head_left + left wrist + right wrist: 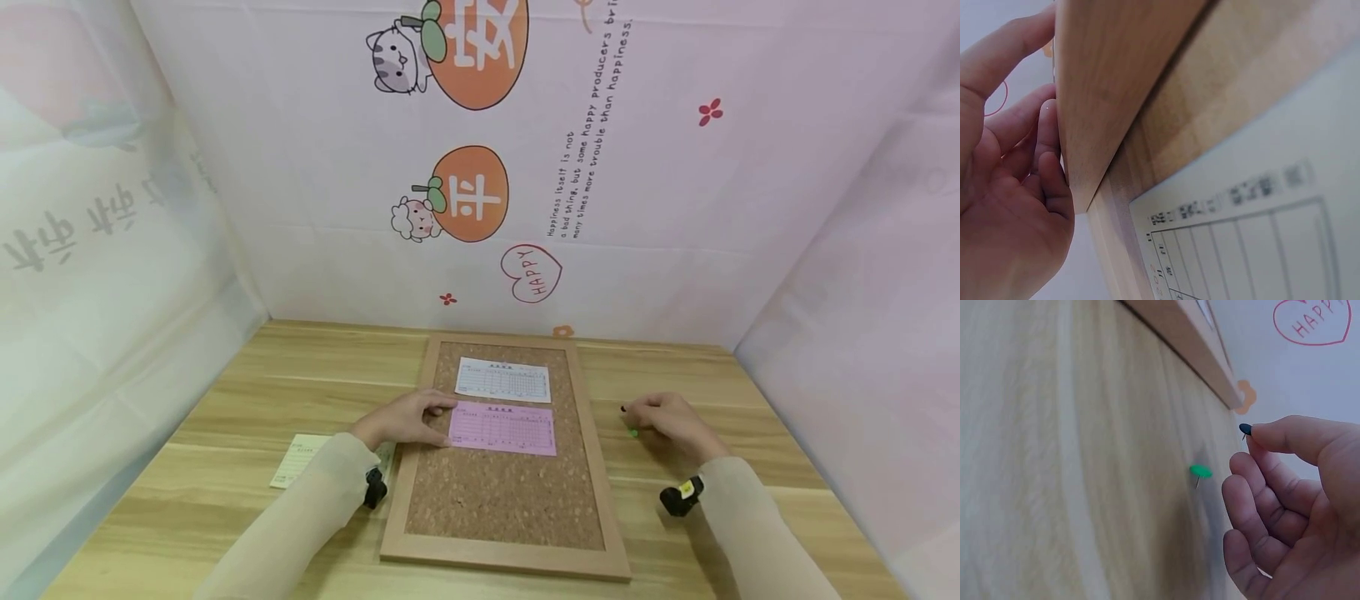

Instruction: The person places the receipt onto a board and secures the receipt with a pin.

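With the left hand (405,418), touches the left edge of a pink rectangular printed paper slip (502,430), putting the forefinger to the upper left corner and the thumb to the lower left one. Rests there unclenched, with thumb and forefinger spread apart. With the right hand (671,423), pinches a small dark round-headed thumbtack (1245,429) between thumb and forefinger, over the table to the right of the board. Bends the other three fingers loosely toward the palm.

Near the right hand, has on the table a bright green round-headed thumbtack (1200,470) with a thin metal pin. Wears cream long sleeves (757,504) and, at each wrist, a small black device (681,497), marked with a yellow label on the right one.

Under the pink slip, shows a rectangular brown cork board (502,500) in a light wooden frame (510,557), laid flat on the table between the two hands. Just beyond the pink slip, carries a white printed slip (502,381) on the upper part of the cork, set nearly parallel to it. Left of the frame, displays pale yellow printed paper (296,457) on the table, partly hidden by the left forearm.

Farther out, ends the wood-grain table (652,371) at a pale cloth backdrop (660,208) printed with orange fruits (491,179), a striped cartoon cat (393,60) and a red outlined heart (532,272) reading "HAPPY".
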Demonstrator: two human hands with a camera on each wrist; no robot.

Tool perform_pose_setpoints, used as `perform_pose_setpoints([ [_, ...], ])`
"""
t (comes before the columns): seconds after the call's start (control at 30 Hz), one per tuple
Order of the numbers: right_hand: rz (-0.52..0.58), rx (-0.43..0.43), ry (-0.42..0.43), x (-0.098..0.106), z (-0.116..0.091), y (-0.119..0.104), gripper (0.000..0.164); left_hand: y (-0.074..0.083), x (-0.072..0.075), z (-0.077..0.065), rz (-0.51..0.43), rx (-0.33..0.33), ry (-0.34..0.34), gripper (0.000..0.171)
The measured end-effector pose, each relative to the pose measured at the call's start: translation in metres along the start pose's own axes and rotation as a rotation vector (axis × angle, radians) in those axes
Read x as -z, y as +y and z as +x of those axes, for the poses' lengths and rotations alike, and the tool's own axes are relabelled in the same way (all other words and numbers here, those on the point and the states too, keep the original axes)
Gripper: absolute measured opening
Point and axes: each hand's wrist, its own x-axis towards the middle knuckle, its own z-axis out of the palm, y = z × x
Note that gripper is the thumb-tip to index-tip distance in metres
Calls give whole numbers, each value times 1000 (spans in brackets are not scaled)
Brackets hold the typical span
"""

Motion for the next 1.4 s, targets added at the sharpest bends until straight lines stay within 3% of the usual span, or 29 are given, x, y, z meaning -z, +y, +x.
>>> perform_pose_setpoints([
  [0.07, 31, 5, -13, -1, 1, -4, 35, -1, 0, 0, 8, -5, 1, 67],
  [0.37, -253, -15, 32, -12, 8, -27, 51, -2, 1, -1, 11, -6, 6, 68],
  [0.73, -207, 14, 7, -35, 19, -48, 49, 0, 1, -1, 5, -9, 7, 68],
  [0.93, -177, 46, -4, -49, 22, -61, 40, 1, 2, -2, 18, -3, 6, 67],
  [1.4, -161, 93, -88, -81, 47, -73, 31, 1, 1, -2, 12, -1, 8, 68],
])
